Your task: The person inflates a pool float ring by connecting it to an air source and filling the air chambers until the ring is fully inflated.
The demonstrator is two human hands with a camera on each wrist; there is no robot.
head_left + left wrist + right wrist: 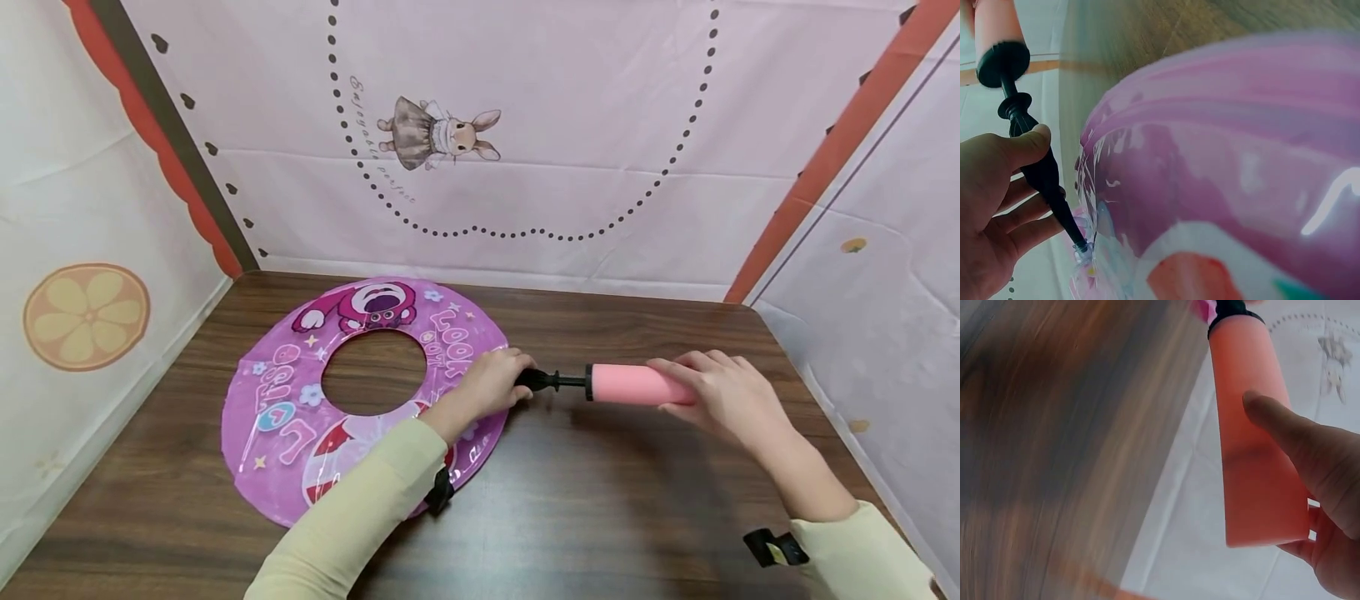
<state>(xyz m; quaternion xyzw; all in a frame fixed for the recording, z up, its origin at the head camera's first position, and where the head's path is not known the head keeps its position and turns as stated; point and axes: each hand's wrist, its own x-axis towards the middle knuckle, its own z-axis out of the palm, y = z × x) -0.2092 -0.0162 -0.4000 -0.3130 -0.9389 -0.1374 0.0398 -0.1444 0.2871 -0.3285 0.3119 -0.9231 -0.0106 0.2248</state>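
Observation:
A purple inflatable swim ring [270, 392] with a printed bear and letters lies on the table's left half. Past its right edge, a hand pump with a pink barrel [630, 384] and a black nozzle end is held level. My left hand [491, 383] grips the black nozzle part [1040, 167] between thumb and fingers. In the left wrist view the nozzle's tip meets the ring's clear valve [1083, 252]. My right hand [723, 396] is wrapped round the pink barrel near its far end, thumb along its side in the right wrist view.
The dark wooden table [570, 517] runs under both arms. A pale printed cloth [570, 125] with a rabbit figure hangs behind it, and more cloth stands at the left and right sides. Black straps with small devices sit at both wrists.

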